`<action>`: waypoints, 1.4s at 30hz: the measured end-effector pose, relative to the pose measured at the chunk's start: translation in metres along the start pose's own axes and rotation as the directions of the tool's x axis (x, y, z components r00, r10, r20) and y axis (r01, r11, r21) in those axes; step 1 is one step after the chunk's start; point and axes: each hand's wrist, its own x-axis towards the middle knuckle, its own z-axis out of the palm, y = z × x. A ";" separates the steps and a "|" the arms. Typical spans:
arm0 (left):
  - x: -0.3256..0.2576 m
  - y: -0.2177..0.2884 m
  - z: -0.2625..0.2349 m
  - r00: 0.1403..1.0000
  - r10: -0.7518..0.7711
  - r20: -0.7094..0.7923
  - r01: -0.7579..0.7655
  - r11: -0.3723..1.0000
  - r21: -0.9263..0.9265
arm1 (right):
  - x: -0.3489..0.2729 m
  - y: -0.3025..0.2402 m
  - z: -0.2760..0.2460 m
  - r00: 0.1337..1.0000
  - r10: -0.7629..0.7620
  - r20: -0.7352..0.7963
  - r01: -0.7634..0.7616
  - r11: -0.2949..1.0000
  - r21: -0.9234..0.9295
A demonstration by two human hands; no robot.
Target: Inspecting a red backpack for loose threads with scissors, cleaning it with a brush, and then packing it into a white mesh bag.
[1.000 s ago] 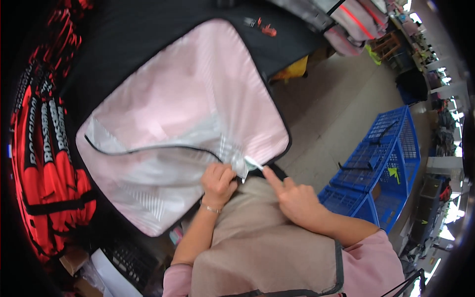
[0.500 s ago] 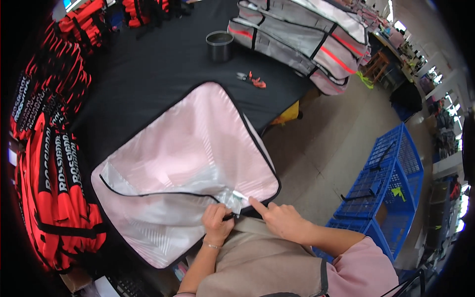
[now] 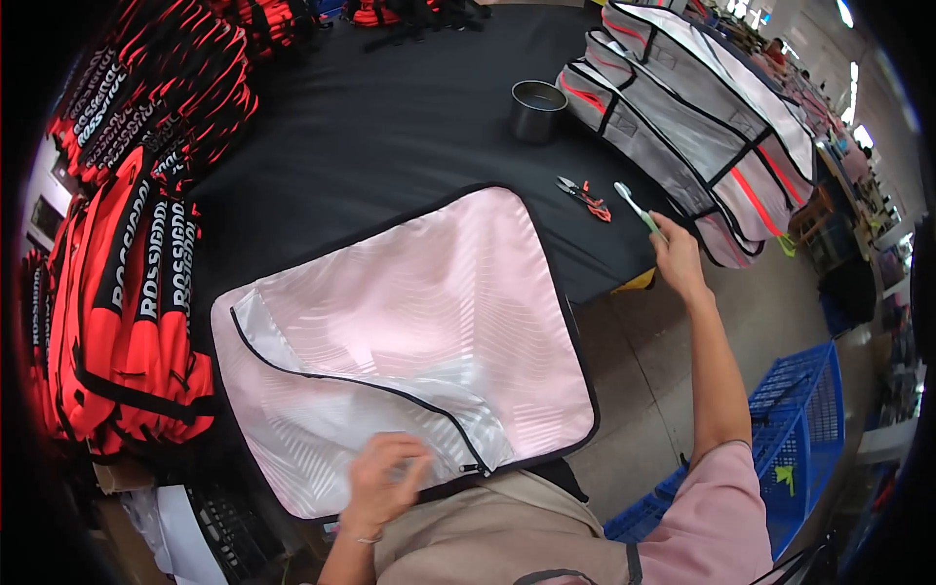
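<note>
A pale pink bag panel (image 3: 390,283) with black edging lies across the front of the black table, close to my body. A black zipper (image 3: 375,383) curves over it, with a silvery white lining strip alongside, and its pull is near the edge nearest me. Over the near edge, left of the zipper pull, hovers my left hand (image 3: 385,478); it is blurred, its fingers loosely bent and apart, with nothing seen in them. Out to the right, my right hand (image 3: 677,255) grips a toothbrush (image 3: 639,208) by its green handle, white head pointing away.
Red-handled thread snips (image 3: 585,200) lie left of the toothbrush. Behind them stands a dark metal cup (image 3: 538,112). Grey and pink bags (image 3: 702,146) are piled at the far right, red and black bags (image 3: 136,292) at the left. Blue crates (image 3: 795,429) stand on the floor at right.
My right hand has gone from the zipper end out to the far right with the toothbrush. The left hand has let go of the zipper end and shifted left. The view has turned.
</note>
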 end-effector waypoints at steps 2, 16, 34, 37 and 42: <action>-0.010 -0.007 -0.033 0.965 0.044 -0.258 0.004 0.983 0.182 | 0.029 0.013 0.026 0.998 0.057 0.019 -0.057 0.998 0.000; -0.082 -0.077 -0.107 0.598 -0.385 -0.703 0.429 0.895 -0.125 | 0.037 -0.153 0.046 0.993 -0.112 0.048 0.091 0.943 0.321; -0.099 -0.112 -0.062 0.778 -0.621 -0.091 0.102 0.269 -0.958 | -0.160 -0.530 0.158 0.369 -0.476 0.798 0.782 0.623 0.010; -0.101 -0.103 -0.055 0.780 -0.598 -0.182 0.132 0.443 -0.887 | -0.149 -0.512 0.164 0.370 -0.601 0.709 0.859 0.511 -0.016; -0.074 -0.105 -0.091 0.794 -0.571 -0.206 0.244 0.611 -0.753 | -0.106 -0.474 0.097 0.247 -0.551 0.797 0.220 0.833 0.507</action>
